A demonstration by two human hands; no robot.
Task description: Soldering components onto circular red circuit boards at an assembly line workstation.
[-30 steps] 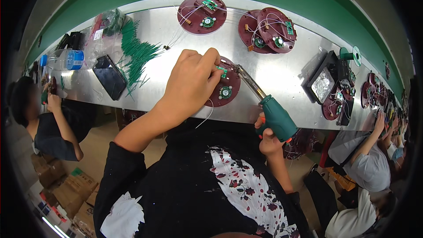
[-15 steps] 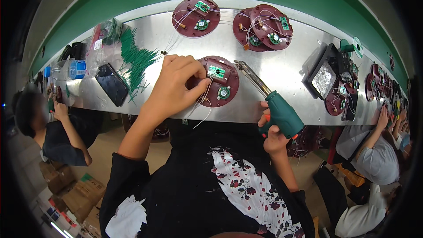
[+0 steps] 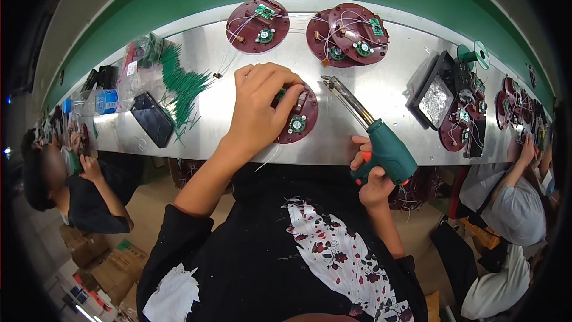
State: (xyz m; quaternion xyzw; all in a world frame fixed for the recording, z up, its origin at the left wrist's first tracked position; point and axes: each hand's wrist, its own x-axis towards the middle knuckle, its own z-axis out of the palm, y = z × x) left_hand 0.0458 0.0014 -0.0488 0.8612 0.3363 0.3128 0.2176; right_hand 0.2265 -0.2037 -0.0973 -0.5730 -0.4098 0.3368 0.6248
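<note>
A round dark red plastic housing [image 3: 309,105] lies on the metal bench near its front edge. It carries a small round green part [image 3: 297,123], and a thin white wire hangs from its near side. My left hand [image 3: 262,101] covers the left half of the housing, fingers curled in with thumb and forefinger close together. Whatever those fingertips hold is hidden behind the hand. My right hand [image 3: 372,185] grips a green soldering gun [image 3: 390,152] by its handle. The gun's metal tip points up and left, over the bench just right of the housing, apart from it.
Similar housings with wires, one single [image 3: 244,27] and two overlapping [image 3: 372,53], lie at the back. Green wires [image 3: 179,89], a black phone [image 3: 152,120] and a bottle [image 3: 101,102] are left. A black tray [image 3: 434,104] and wire spool [image 3: 474,56] stand right. Co-workers sit on both sides.
My left hand has shifted up and to the right over the housing, hiding the green board. The soldering gun has stayed nearly in place in my right hand.
</note>
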